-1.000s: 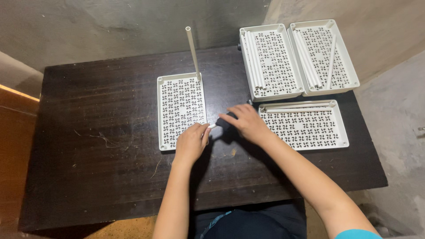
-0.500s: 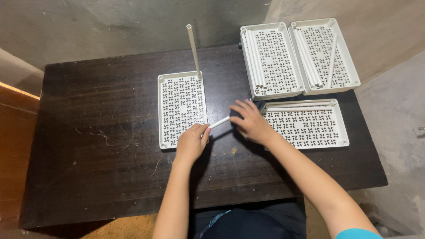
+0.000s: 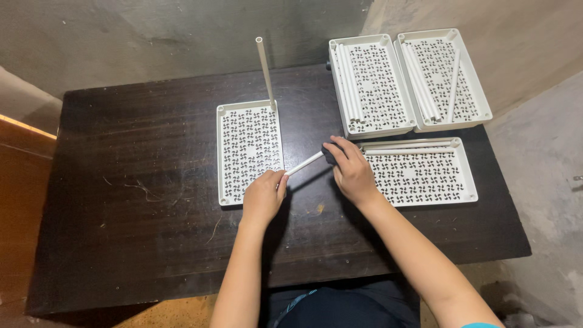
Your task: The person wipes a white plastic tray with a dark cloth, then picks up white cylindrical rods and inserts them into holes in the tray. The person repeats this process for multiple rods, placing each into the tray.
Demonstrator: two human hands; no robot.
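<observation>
Dark tabletop (image 3: 139,182) carries four white perforated trays: one at centre (image 3: 250,152) with an upright tube (image 3: 265,73) at its 1 o'clock corner, three more from 1 to 3 o'clock. Left hand (image 3: 262,197) pinches one end of a thin white tube (image 3: 303,164); right hand (image 3: 351,173) closes its fingers on a dark cap at the other end. Tube looks light, stiff, smooth plastic: grip near the ends, it may slip.

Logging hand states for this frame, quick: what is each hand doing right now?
Left hand: closed around one end of the white tube.
Right hand: fingers pinched on a small dark piece at the tube's other end.
</observation>
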